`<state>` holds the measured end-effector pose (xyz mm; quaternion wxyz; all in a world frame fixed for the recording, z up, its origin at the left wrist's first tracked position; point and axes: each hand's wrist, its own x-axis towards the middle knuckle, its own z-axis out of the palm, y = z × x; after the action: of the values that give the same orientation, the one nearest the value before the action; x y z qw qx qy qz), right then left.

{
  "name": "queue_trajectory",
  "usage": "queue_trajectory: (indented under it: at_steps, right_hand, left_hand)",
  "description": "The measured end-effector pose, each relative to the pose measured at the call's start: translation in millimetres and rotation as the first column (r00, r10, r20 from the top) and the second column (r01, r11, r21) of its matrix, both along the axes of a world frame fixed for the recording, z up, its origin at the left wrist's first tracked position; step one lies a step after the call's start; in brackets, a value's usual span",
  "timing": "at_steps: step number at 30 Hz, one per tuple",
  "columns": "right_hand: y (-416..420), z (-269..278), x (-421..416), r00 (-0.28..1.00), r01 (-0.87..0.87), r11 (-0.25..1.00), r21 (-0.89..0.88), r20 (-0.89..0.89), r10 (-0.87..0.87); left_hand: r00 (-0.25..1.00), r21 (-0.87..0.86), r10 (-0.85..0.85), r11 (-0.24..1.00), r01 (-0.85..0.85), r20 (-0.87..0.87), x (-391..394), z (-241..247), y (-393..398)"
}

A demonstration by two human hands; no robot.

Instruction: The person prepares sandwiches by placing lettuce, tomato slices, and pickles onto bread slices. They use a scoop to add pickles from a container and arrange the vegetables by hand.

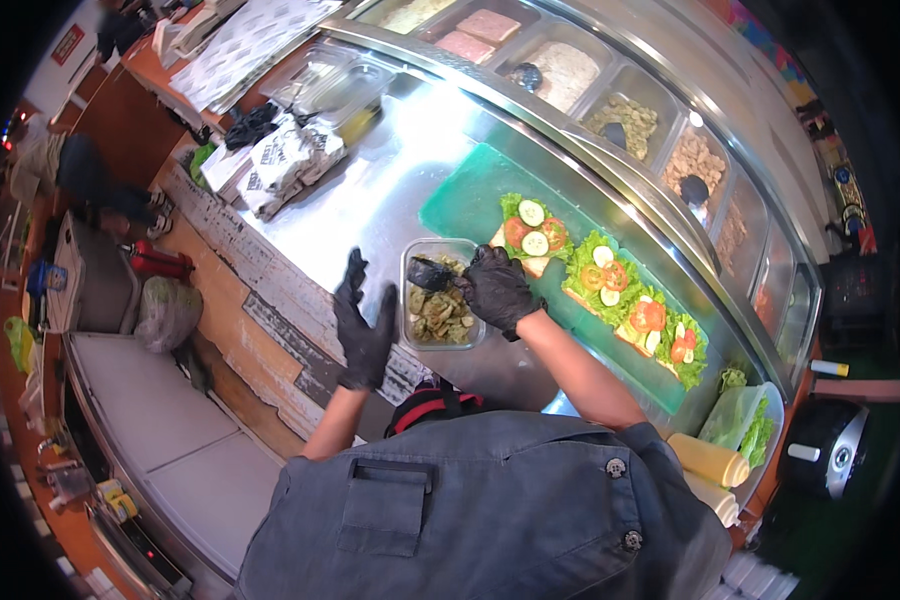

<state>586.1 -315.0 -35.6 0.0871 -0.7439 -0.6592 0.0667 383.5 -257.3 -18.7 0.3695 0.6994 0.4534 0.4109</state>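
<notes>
A clear plastic container [407, 330] sits on the steel counter before me, part filled with a chunky greenish-brown food mix [442, 315]. My right hand [501, 291], in a black glove, is closed at the container's right rim around what looks like the handle of a black scoop [429, 274]. The scoop's head rests on the mix. Just left of the container, my gloved left hand [365, 322] hangs with fingers apart and nothing in it. Open sandwiches with lettuce, tomato and cucumber slices [532, 231] lie in a row on a green cutting board [469, 195].
Food pans [551, 75] line the steel-framed counter case beyond the board. Printed paper packets [289, 165] and clear lidded containers [330, 82] stand at upper left. Sauce bottles [709, 459] and a lettuce tub [772, 420] are by my right arm. A person [109, 180] stands far left.
</notes>
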Motion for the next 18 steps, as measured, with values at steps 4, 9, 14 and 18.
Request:
queue_trajectory:
  at_steps: [4, 9, 14, 18]
  right_hand:
    - [0.0, 5.1, 9.5, 0.942, -0.074, 0.994, -0.075, -0.333, 0.045]
    - [-8.3, 50.5, 22.7, 0.908, -0.026, 0.999, -0.047, -0.418, 0.004]
    - [-5.6, 57.3, 21.0, 0.98, -0.148, 0.987, 0.062, -0.123, 0.155]
    - [5.7, 23.0, 21.9, 0.945, -0.325, 0.943, 0.073, 0.065, 0.321]
  left_hand:
    - [0.996, 0.082, -0.087, 0.993, 0.09, -0.035, -8.8, -25.9, -49.0]
    - [0.991, 0.137, -0.078, 0.986, 0.092, -0.105, 7.3, -30.1, -62.4]
    - [0.982, 0.213, -0.082, 0.97, 0.117, -0.167, 17.5, -34.3, -55.3]
    - [0.97, 0.249, -0.061, 0.961, 0.121, -0.234, 22.6, -36.4, -56.8]
